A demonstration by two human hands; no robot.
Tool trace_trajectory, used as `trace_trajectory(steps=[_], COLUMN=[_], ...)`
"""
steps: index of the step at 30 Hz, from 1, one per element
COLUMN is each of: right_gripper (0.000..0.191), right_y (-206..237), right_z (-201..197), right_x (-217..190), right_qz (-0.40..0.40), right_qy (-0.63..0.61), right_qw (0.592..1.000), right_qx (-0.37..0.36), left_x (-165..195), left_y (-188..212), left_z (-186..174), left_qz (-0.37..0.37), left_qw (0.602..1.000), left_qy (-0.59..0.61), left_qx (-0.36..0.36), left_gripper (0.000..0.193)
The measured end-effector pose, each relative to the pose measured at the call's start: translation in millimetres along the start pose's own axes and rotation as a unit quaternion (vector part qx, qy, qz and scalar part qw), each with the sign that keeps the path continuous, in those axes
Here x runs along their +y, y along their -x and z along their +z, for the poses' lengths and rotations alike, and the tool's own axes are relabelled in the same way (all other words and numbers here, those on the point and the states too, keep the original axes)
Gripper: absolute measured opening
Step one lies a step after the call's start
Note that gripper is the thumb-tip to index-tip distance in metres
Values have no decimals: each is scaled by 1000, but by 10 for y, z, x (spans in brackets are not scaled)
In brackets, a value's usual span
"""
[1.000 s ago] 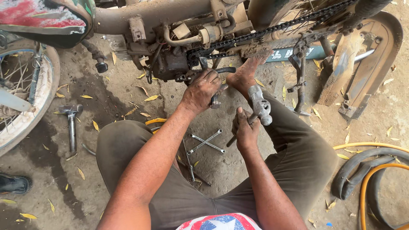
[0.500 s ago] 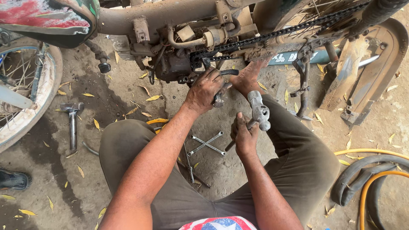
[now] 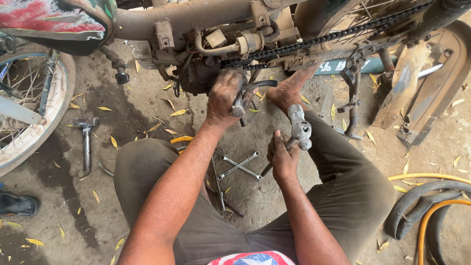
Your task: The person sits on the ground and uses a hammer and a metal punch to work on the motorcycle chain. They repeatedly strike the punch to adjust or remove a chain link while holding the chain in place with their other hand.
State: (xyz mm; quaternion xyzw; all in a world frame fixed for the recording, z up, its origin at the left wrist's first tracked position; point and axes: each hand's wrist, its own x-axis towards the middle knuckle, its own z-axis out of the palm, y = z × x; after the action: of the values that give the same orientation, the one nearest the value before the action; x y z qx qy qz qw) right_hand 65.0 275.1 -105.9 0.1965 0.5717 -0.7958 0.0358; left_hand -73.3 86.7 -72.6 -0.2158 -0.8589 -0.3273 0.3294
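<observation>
Nearest, the right hand (image 3: 283,158) has its fingers wrapped shut around the handle of a steel hammer (image 3: 298,128), whose head is raised beside the knee. On the ground between the legs lies a cross wrench (image 3: 239,166). Further out, the left hand (image 3: 224,97) is closed tight on a dark metal lever (image 3: 255,88) sticking out from the grimy engine (image 3: 198,78) under the motorcycle frame (image 3: 196,17); a bare foot (image 3: 289,91) rests just beside it. The step in hand looks like steadying the lever for a blow, so the next move calls for a short, well-aimed strike clear of the holding fingers. A second hammer (image 3: 86,140) lies away to the left, near the wheel (image 3: 29,98).
</observation>
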Motion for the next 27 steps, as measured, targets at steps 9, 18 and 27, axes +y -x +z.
trace_trajectory(steps=[9, 18, 27], right_gripper=[40, 39, 27], right_y=[35, 115, 94], right_z=[22, 112, 69], right_x=[-42, -32, 97], right_qz=[2, 3, 38], right_qy=[16, -11, -17], right_qw=[1000, 1000, 999], right_qx=[0, -12, 15], left_x=[-24, 87, 97], left_y=[-50, -78, -115], left_z=[-323, -472, -452], left_qz=[-257, -196, -171], left_qw=[959, 969, 975], left_qy=[116, 146, 137], left_qx=[26, 21, 37], left_gripper=[19, 13, 10])
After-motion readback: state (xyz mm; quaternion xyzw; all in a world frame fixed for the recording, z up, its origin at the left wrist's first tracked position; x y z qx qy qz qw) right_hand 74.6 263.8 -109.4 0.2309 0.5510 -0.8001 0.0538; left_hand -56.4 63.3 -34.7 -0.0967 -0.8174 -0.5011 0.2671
